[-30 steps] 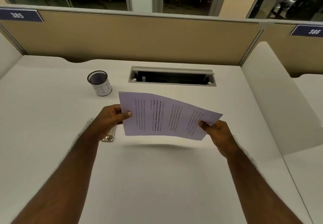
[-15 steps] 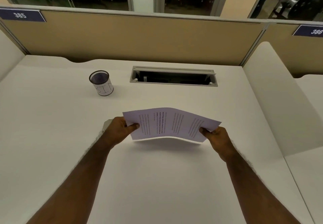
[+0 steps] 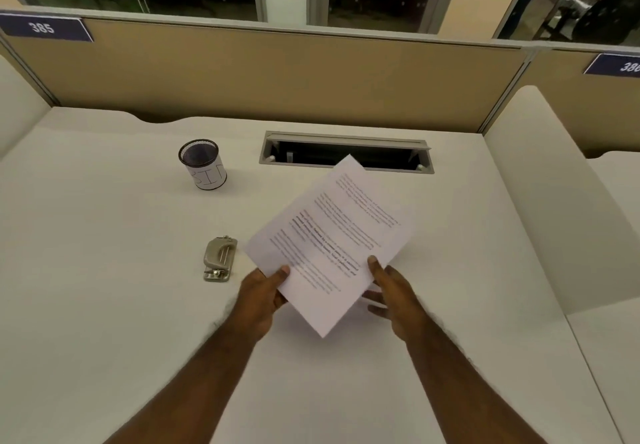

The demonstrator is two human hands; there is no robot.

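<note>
Printed sheet (image 3: 332,239) is off the desk (image 3: 104,270), held skewed on a diagonal: far corner over the cable slot (image 3: 346,156), near corner pointing back at the person. Left hand (image 3: 259,300) pinches the lower-left edge, thumb on top, fingers under. Right hand (image 3: 398,296) pinches the lower-right edge, thumb on top, fingers fanned out beneath the paper. Hole punch (image 3: 219,259) sits on the desk just left of the sheet, not touching. Mesh cup (image 3: 203,163) stands upright further back, left of the slot
</note>
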